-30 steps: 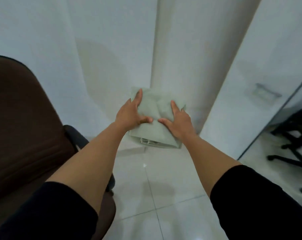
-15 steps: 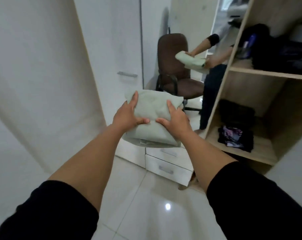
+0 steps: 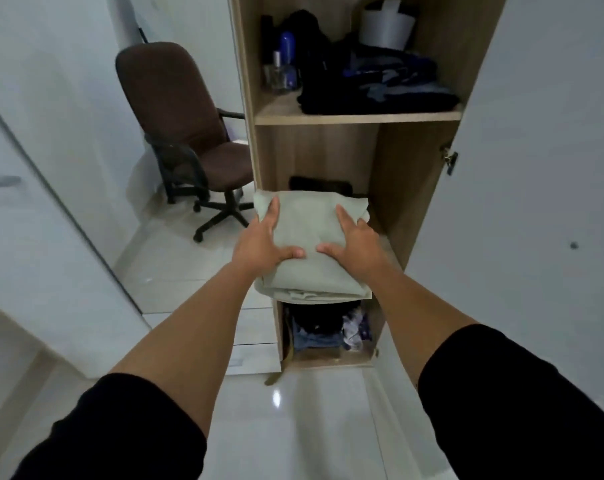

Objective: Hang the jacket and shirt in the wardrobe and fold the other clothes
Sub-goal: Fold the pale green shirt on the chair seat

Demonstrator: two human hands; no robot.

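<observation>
Head view: a folded garment (image 3: 311,244) is gripped by the left hand (image 3: 262,244) and right hand (image 3: 357,242) before the shelf (image 3: 390,251) just beyond them; uneven release could undo the folds.

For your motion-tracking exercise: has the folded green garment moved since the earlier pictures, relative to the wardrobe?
Yes. The folded green garment, gripped by the left hand and right hand, is now at the wardrobe's middle compartment.

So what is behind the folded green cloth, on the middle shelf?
A dark garment lies at the back of the shelf, behind the folded green cloth. The cloth covers most of it, so the rest cannot be seen.
</observation>
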